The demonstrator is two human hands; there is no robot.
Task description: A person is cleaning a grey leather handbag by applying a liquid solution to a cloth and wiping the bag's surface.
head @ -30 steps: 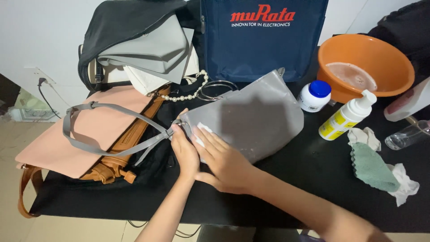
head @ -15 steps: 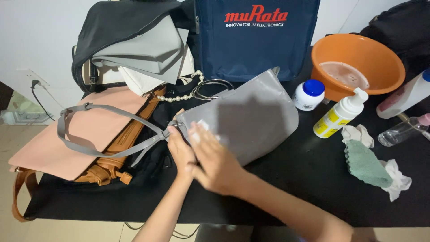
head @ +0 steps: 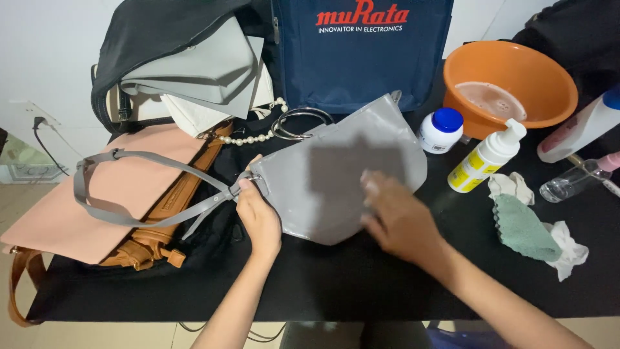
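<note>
A grey handbag [head: 336, 161] lies flat on the black table [head: 361, 284], and its grey strap [head: 129, 155] loops out to the left over a pink bag [head: 129, 187]. My left hand [head: 258, 216] pinches the bag's left corner where the strap joins. My right hand [head: 400, 220] rests palm down on the lower right of the bag's face. Its fingers are spread and blurred by motion, and I see nothing in it.
A brown bag [head: 187, 187] lies under the pink one. Behind are a navy tote [head: 361, 58], stacked bags, a pearl strand [head: 252, 137] and metal rings [head: 300, 123]. At the right: an orange basin [head: 555, 110], a blue-lidded jar [head: 440, 129], a pump bottle [head: 484, 161], a green cloth [head: 523, 226].
My right hand has slid from the bag's left corner, beside my left hand, across to the bag's lower right. The left hand keeps its hold on the corner.
</note>
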